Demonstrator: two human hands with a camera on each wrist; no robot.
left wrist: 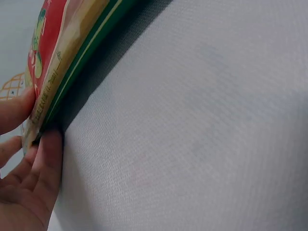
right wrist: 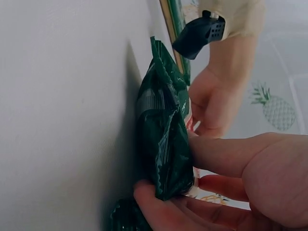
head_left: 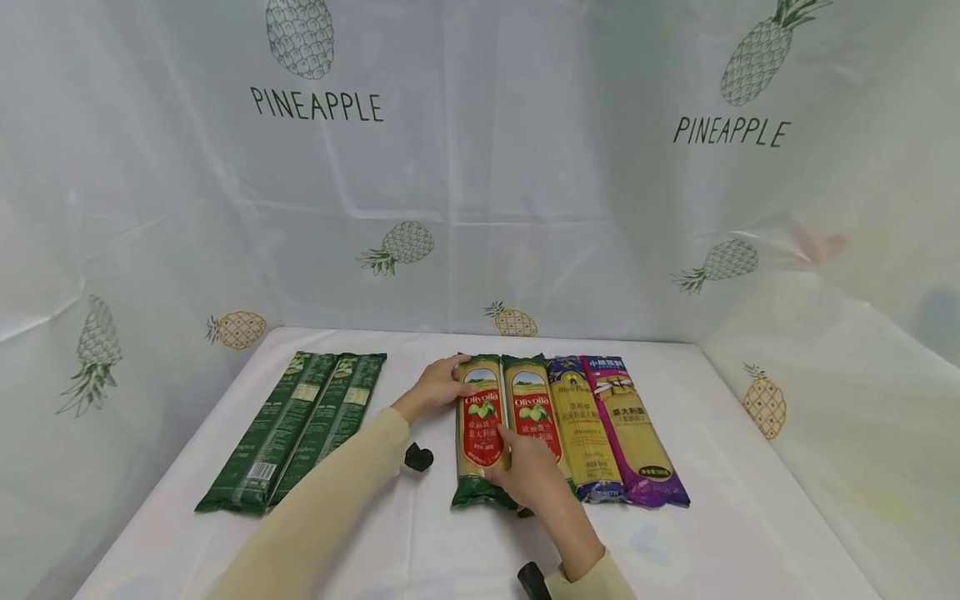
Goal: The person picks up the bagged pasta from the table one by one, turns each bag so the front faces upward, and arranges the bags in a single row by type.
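Note:
My left hand (head_left: 437, 386) pinches the upper left edge of a pasta packet (head_left: 480, 417) with a red Olivoila label and green ends. In the left wrist view its thumb lies on the label side, and fingertips (left wrist: 50, 144) tuck under the edge. My right hand (head_left: 536, 473) grips the same packet near its lower end, thumb on top. The right wrist view shows the crimped green end (right wrist: 166, 139) between thumb and fingers. Close on its right lies a second, matching red-label packet (head_left: 531, 398), partly covered by the right hand.
Right of these lie a yellow-and-blue pasta packet (head_left: 583, 425) and a purple one (head_left: 633, 425), side by side. At left, two green packets (head_left: 273, 425) (head_left: 337, 412) lie back side up on the white table (head_left: 420, 533). A pineapple-print curtain (head_left: 525, 183) stands behind.

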